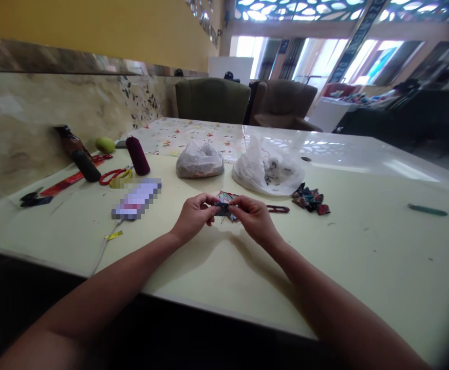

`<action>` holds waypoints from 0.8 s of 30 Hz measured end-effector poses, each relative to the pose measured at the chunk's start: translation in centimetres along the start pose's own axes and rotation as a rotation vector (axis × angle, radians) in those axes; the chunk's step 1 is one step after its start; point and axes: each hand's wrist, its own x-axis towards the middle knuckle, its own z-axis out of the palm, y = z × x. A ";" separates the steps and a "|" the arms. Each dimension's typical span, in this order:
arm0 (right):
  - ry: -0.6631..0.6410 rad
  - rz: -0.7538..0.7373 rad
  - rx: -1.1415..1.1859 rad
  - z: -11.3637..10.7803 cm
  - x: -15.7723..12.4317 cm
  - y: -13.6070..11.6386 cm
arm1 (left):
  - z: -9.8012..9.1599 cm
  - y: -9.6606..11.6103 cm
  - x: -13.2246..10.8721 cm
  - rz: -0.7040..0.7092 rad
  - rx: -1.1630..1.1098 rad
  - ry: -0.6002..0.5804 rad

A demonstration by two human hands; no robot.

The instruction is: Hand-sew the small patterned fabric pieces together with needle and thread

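Note:
Between the fingertips of both hands is a small dark blue patterned scrap, perhaps cloth, pinched above the table. My left hand (199,213) grips its left end, thumb against forefinger. From the other side my right hand (253,216) pinches the right end. Colourful patterned pieces (227,196) show just behind and below the fingers, partly hidden. A dark red slotted tool (280,209) lies beside my right hand, its near end covered. Farther right sits a small heap of dark, folded patterned pieces (309,199).
Two white plastic bags (200,160) (247,172) stand beyond my hands. At left are a blurred-out phone (137,199) on a cable, red-and-yellow scissors (115,176), a maroon thread cone (137,155), a bottle (69,140) and a green fruit (105,144). A green pen-like stick (427,209) lies far right.

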 end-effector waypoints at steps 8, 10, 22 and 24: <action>-0.021 0.100 0.062 0.3 -0.1 -0.5 | 0.0 -0.7 0.2 -0.137 -0.229 -0.035; -0.020 0.136 0.091 0.4 -0.2 -0.7 | 0.0 -0.9 0.2 -0.156 -0.261 -0.036; -0.068 0.151 0.103 0.5 -0.2 -0.6 | 0.0 -0.9 0.2 -0.260 -0.259 -0.074; -0.059 0.193 0.112 0.4 -0.2 -0.6 | -0.1 -1.0 0.3 -0.290 -0.282 -0.028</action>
